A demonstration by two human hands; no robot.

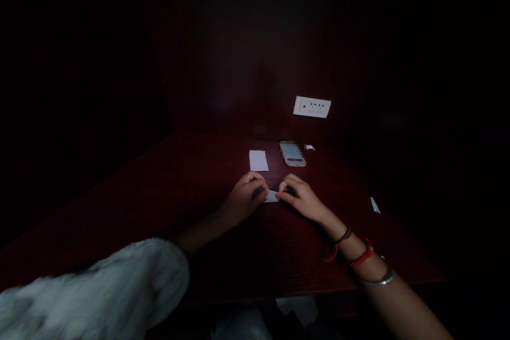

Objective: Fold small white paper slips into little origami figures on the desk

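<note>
My left hand (245,197) and my right hand (299,196) meet over a small white piece of paper (272,197) lying on the dark red wooden table (179,191). Both hands have their fingers curled and pinch the paper from either side. A ring shows on a left finger. The right wrist wears red thread bands and a metal bangle. The left arm has a white fluffy sleeve (99,292). Most of the paper is hidden between the fingers.
A white paper rectangle (258,160) lies just beyond my hands. A phone (292,153) with a lit screen lies to its right, with a tiny paper scrap (309,147) beside it. Another scrap (374,205) sits at right. A white wall socket (312,107) is behind.
</note>
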